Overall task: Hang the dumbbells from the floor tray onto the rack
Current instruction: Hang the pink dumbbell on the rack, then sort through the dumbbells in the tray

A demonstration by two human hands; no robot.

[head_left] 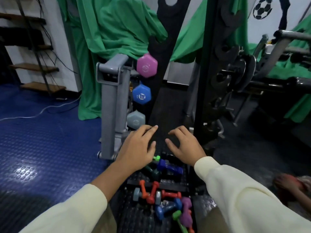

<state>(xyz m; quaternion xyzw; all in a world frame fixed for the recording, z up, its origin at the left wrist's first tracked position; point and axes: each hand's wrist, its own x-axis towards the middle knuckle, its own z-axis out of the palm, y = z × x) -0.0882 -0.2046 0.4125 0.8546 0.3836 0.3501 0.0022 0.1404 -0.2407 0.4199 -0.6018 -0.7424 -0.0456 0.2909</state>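
Note:
A grey dumbbell rack (pixel 111 105) stands on the floor, carrying a pink dumbbell (pixel 146 65), a blue dumbbell (pixel 141 95) and a grey dumbbell (pixel 136 120) one above another. Below it a black floor tray (pixel 170 186) holds several small dumbbells: a dark blue one (pixel 169 166), red ones (pixel 151 192), a blue one (pixel 168 208), a purple one (pixel 186 211). My left hand (pixel 138 148) and my right hand (pixel 183 145) hover side by side above the tray's far end, fingers loosely curved, holding nothing.
Green cloth (pixel 117 31) drapes behind the rack. A black upright frame (pixel 207 73) and gym machinery (pixel 252 73) stand to the right. Blue studded flooring (pixel 42 148) with a white cable (pixel 42 110) lies left. Wooden stairs (pixel 38 68) are at far left.

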